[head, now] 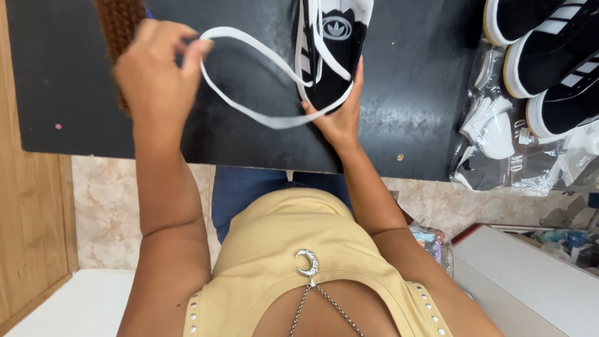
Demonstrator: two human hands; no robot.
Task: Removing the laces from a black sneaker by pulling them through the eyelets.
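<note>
Scene: black table (pixel 405 93), seen from above.
Left hand (pixel 156 68): fingers pinched on a loop of white lace (pixel 262 118), pulled out to the side.
Right hand (pixel 340 115): clasping the black sneaker (pixel 331 56) at its near end.
Progress: lace threaded partway; long slack left.
Nearby: more black sneakers (pixel 549 56), bagged laces (pixel 499 137).

Bright, even light; soft glare on the black tabletop (pixel 405 112); edges slightly stretched.

Black sneaker's (pixel 334 43) front beyond the top edge, toe unseen.
</note>
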